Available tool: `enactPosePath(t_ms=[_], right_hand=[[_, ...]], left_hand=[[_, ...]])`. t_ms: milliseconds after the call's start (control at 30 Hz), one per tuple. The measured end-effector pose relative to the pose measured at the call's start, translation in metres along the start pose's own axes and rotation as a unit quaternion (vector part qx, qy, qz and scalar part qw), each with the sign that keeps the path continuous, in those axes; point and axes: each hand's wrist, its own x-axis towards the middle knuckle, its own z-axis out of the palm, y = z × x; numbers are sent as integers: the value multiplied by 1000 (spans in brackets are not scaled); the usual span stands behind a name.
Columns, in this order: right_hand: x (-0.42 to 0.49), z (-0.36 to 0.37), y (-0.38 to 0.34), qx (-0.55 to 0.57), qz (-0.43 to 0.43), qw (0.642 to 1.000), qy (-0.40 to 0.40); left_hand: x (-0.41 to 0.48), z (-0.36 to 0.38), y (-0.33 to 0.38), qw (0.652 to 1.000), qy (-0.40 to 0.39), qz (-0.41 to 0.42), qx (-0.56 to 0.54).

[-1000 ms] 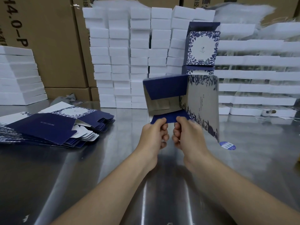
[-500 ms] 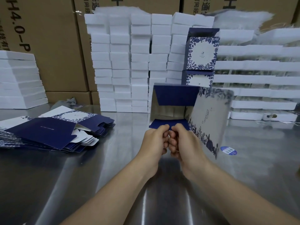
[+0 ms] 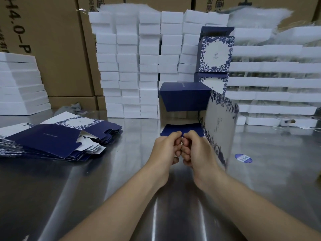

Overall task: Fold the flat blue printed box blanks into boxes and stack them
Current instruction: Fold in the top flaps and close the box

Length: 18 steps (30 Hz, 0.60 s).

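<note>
- I saw the left hand and right hand knuckle to knuckle above the steel table. Their fingers were curled, and each pinched the near edge of the dark blue bottom flap.
- The half-folded box stood open toward me just beyond the hands, its floral side panel angled out on the right.
- The pile of flat blanks lay fanned out on the table to the left, well apart.
- The finished boxes were stacked behind, beside the white foam blocks.

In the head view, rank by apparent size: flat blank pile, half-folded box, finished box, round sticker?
1. Flat blank pile and half-folded box: alike, unranked.
2. Finished box, though farther away.
3. Round sticker.
</note>
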Motion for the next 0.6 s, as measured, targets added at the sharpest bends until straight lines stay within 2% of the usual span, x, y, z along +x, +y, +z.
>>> enactPosePath(t_ms=[100, 267, 400, 533, 600], right_hand=[[1, 2, 1, 34, -2, 999, 10], [8, -2, 3, 16, -1, 999, 44], [17, -6, 10, 26, -2, 997, 76], [22, -8, 19, 14, 22, 999, 27], [24, -11, 19, -8, -13, 999, -28]], left_hand=[[2, 1, 0, 999, 24, -13, -35], [7, 0, -4, 996, 60, 31, -56], [8, 0, -8, 997, 69, 15, -32], [11, -1, -9, 998, 66, 18, 2], [13, -4, -7, 996, 82, 22, -5]])
